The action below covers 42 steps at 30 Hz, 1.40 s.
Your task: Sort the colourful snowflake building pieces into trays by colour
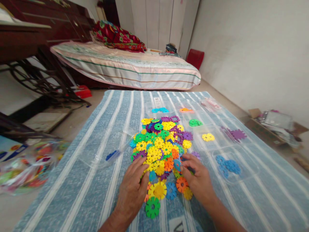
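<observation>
A heap of coloured plastic snowflake discs (160,145) lies on a blue striped mat (101,135). My left hand (134,188) rests flat on the mat at the heap's near left edge, fingers stretched out beside yellow discs. My right hand (196,178) is at the heap's near right edge, fingers curled over a blue disc (177,165) and an orange disc (181,184). A green disc (152,207) lies nearest me. Clear trays hold sorted discs: blue (227,166), purple (235,133), yellow (208,137), green (195,122).
A bag of more discs (26,167) lies blurred at the left. A mattress (125,66) with a red bundle sits behind the mat. A dark table frame (36,74) stands left. A cardboard box (272,127) is by the right wall.
</observation>
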Tool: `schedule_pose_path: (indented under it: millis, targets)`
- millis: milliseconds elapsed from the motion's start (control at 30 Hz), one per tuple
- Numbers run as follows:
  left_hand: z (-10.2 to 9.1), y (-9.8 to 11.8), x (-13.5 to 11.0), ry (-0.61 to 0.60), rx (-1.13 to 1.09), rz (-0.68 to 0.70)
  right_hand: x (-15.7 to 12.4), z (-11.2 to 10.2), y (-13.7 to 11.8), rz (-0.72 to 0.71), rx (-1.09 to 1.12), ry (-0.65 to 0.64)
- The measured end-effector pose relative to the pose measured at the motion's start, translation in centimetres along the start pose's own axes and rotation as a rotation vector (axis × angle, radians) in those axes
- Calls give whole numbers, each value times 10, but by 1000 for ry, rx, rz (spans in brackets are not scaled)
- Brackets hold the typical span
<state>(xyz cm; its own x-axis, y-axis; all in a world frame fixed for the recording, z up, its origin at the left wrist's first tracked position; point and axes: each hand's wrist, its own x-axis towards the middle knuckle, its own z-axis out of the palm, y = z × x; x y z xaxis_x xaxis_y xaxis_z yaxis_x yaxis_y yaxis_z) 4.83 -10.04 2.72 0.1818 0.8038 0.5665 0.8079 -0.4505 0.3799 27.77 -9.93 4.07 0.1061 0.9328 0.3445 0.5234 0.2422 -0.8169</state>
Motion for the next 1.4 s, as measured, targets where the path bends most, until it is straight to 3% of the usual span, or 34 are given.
schedule_pose_path:
  millis: [233, 333, 500, 633, 767, 900, 1000, 1067, 1167, 1267, 1333, 1400]
  targets:
    - [1, -1, -1, 3, 14, -1, -7, -7, -6, -534, -208, 101]
    - [1, 1, -1, 10, 24, 4, -12, -9, -8, -637, -308, 73]
    - [-4, 15, 2, 44, 57, 57, -21, -8, -15, -660, -338, 21]
    - [-13, 28, 3, 24, -38, 142, -23, 2, -26, -653, -205, 15]
    - [-19, 32, -2, -21, -120, 134, -19, 14, -39, -525, -1, -63]
    - [-17, 29, -6, -59, -154, 86, -8, 14, -45, -344, 128, -250]
    - [-12, 24, -6, 16, -121, 76, 19, 10, -50, -162, 96, -367]
    - [-9, 19, -5, 99, -67, 68, 53, 12, -55, -78, 70, -356]
    - [-5, 13, -5, 159, 15, 54, 125, 24, -65, -18, 21, -212]
    - [-4, 8, -6, 140, 51, 56, 192, 41, -70, 57, -44, -42]
    - [-4, 6, -8, 126, 61, 59, 215, 50, -68, 73, -74, 17]
    - [-4, 4, -10, 118, 70, 57, 214, 54, -63, 66, -100, 33]
